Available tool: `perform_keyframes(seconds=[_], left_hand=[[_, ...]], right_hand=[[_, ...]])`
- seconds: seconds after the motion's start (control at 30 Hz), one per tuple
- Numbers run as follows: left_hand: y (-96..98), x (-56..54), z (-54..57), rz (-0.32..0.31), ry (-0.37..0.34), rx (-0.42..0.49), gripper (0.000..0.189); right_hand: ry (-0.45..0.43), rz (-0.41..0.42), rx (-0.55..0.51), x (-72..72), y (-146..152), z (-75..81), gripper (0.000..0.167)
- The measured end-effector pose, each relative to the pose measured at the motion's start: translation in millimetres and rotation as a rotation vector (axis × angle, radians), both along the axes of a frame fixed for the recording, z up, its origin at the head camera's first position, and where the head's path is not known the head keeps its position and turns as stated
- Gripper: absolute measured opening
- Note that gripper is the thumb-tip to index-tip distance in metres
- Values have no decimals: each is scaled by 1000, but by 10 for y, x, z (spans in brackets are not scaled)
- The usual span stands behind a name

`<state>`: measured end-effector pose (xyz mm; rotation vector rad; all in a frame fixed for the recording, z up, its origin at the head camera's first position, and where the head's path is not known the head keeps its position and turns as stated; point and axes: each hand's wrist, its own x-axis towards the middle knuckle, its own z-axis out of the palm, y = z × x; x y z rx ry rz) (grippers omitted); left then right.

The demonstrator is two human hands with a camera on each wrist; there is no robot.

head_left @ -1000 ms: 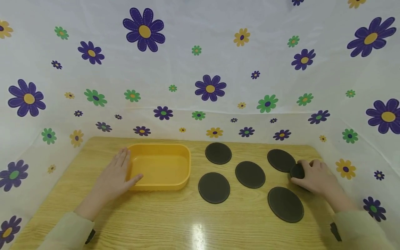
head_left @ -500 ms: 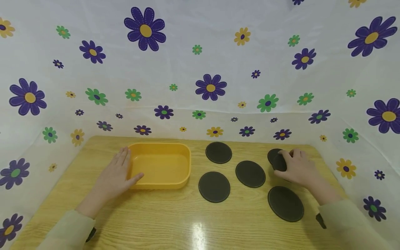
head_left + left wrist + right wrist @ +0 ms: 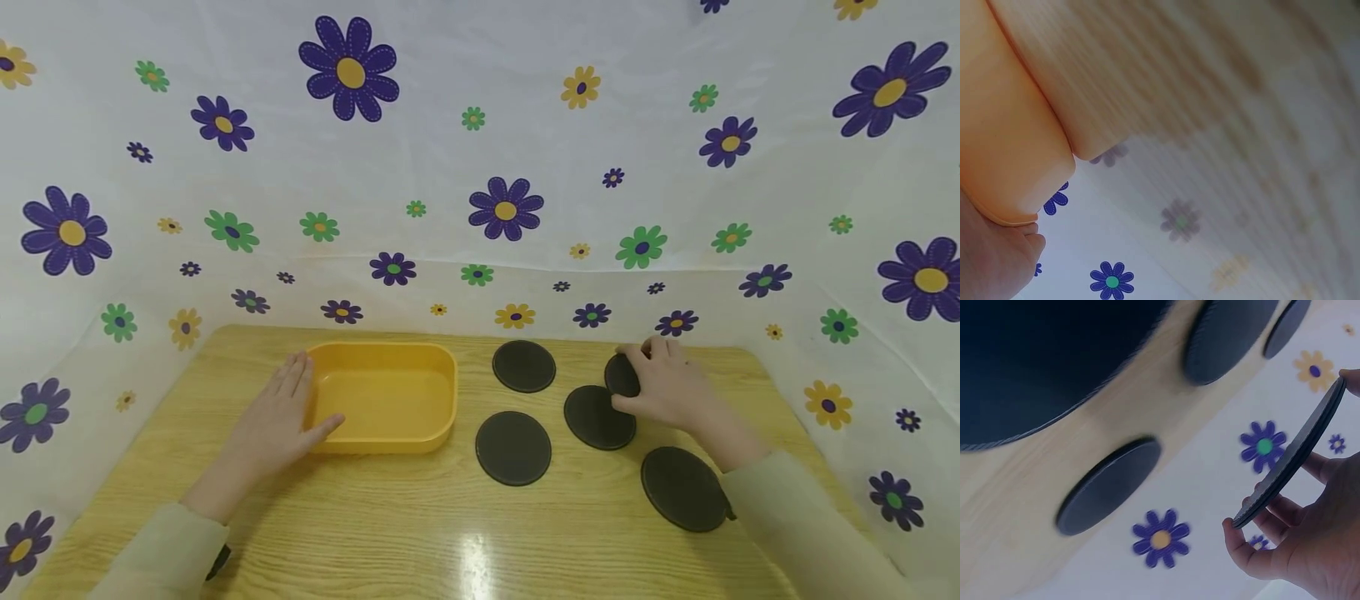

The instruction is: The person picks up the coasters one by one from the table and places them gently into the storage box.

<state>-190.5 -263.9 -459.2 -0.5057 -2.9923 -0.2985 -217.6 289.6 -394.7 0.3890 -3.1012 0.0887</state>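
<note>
Between the thumb and fingers of my right hand (image 3: 667,385) are black round coasters (image 3: 621,375), tilted on edge; in the right wrist view their rim (image 3: 1294,456) shows a doubled edge, like two stacked together. In the head view they overlap the middle coaster (image 3: 598,421) lying on the table. My left hand (image 3: 270,425) rests along the left side of a yellow rectangular tray (image 3: 382,400), fingers straight and thumb reaching over the rim. Seen from the left wrist, the fingertips (image 3: 1035,240) lie against the tray's edge.
More black coasters lie flat on the wooden table (image 3: 360,525): a back one (image 3: 524,367), a front one (image 3: 513,448) and one at front right (image 3: 684,489). A white flowered cloth (image 3: 420,158) encloses the table's back and sides.
My right hand has moved left from the table's right side, picking up the back right coaster along with the one it held. My left hand and the tray have stayed put.
</note>
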Motion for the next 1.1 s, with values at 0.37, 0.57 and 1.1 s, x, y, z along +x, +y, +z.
perform_keyframes(seconds=[0.37,0.57,1.1], left_hand=[[-21,-16,-16,7,-13,-1,106],[-20,-4,-13,4,-6,8,105],[-7,-6,11,6,-16,-4,105]], right_hand=[[42,95,-36,-155,-533,71,79],[72,154,-38,-242,-860,119,81],[44,276,-76,-355,-1623,206,80]])
